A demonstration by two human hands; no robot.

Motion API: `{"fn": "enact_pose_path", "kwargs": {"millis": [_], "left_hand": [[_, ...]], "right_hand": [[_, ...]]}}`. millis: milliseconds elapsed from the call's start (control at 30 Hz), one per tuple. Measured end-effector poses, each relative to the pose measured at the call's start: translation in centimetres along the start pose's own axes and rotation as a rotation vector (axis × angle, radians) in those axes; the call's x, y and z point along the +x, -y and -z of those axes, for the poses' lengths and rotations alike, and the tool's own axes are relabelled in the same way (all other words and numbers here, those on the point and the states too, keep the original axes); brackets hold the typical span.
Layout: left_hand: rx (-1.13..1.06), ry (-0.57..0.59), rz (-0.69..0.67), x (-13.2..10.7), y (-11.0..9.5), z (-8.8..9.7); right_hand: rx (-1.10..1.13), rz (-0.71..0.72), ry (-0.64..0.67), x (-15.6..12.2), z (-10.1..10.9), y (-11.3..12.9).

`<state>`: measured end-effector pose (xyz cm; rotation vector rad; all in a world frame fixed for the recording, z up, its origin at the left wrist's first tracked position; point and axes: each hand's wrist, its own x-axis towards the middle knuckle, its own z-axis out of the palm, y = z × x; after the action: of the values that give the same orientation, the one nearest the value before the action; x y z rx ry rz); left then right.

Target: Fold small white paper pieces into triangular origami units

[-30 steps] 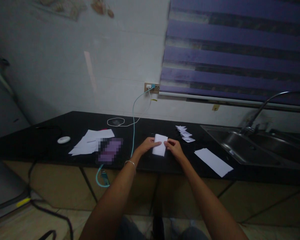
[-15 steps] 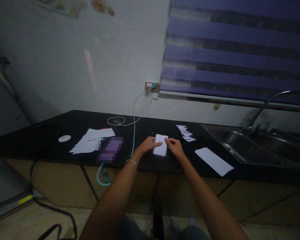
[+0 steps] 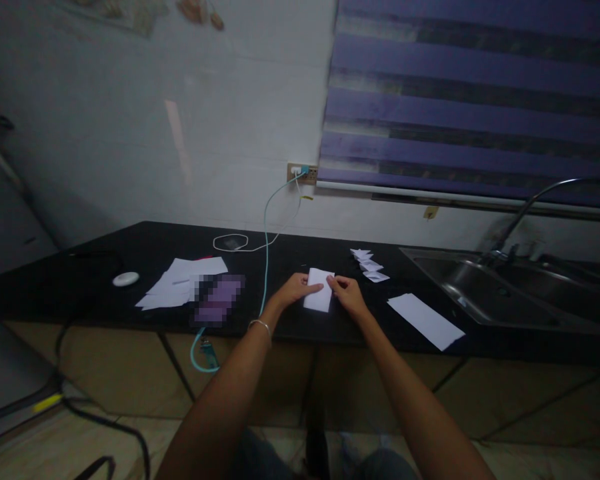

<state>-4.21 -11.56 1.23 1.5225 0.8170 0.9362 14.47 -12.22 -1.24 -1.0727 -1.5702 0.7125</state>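
Note:
A folded white sheet of paper (image 3: pixel 319 298) is held just over the front of the black counter. My left hand (image 3: pixel 299 288) grips its left edge, thumb lying across the face and fingers behind. At the upper right edge my right hand (image 3: pixel 346 292) pinches the same paper between thumb and fingers. Several small folded paper pieces (image 3: pixel 373 265) lie in an overlapping row behind and right of my hands. Nearer the sink rests a long white paper strip (image 3: pixel 425 321). Loose white sheets (image 3: pixel 173 287) are spread at the left.
A purple phone-like object (image 3: pixel 220 303), partly pixelated, lies by the sheets with a light-blue cable (image 3: pixel 266 247) running to the wall socket (image 3: pixel 303 173). A round white object (image 3: pixel 126 279) sits further left. The steel sink (image 3: pixel 460 293) and its faucet (image 3: pixel 527 207) are at the right.
The view has shifted very slightly. Both hands keep the same hold on the folded paper, and nothing on the counter has visibly moved.

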Motion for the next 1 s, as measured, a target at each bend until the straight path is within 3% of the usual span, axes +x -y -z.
{"fn": "enact_pose_path", "kwargs": {"millis": [633,1000], "left_hand": [[-0.002,-0.038,-0.019,0.0,0.0,0.1],[0.099,0.041,-0.120,0.9,1.5,0.4]], "right_hand": [[-0.033,0.005,0.102,0.1,0.0,-0.5],[0.010,-0.052,-0.120,0.4,0.2,-1.0]]}}
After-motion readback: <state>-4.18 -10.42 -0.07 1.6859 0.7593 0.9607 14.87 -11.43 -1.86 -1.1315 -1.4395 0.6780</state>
